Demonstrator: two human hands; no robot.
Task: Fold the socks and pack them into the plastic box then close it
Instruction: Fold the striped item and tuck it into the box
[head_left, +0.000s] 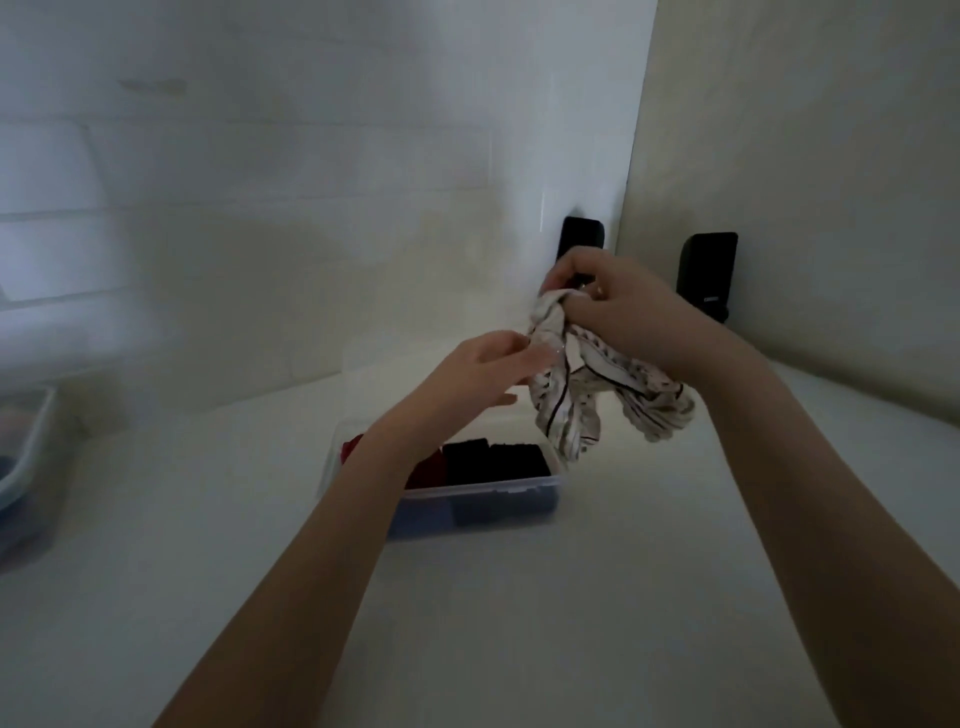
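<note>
Right then, I saw the right hand (618, 306) clenched around the bunched white patterned sock (597, 395); the left hand (483, 374) touched it loosely, above the clear plastic box (483, 499) holding 2 folded black socks (493, 460).

You see soft knitted cloth in the pale patterned socks (597, 384), and the clear plastic box (467, 499) looks smooth and slightly glossy. The white table (623, 597) is matt, the black speaker (706, 275) smooth plastic.

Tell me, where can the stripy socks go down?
Bare white table lies in front of the plastic box, between the arms, and right of it. Inside, red socks and black socks fill the near row; behind them looks free.
</note>
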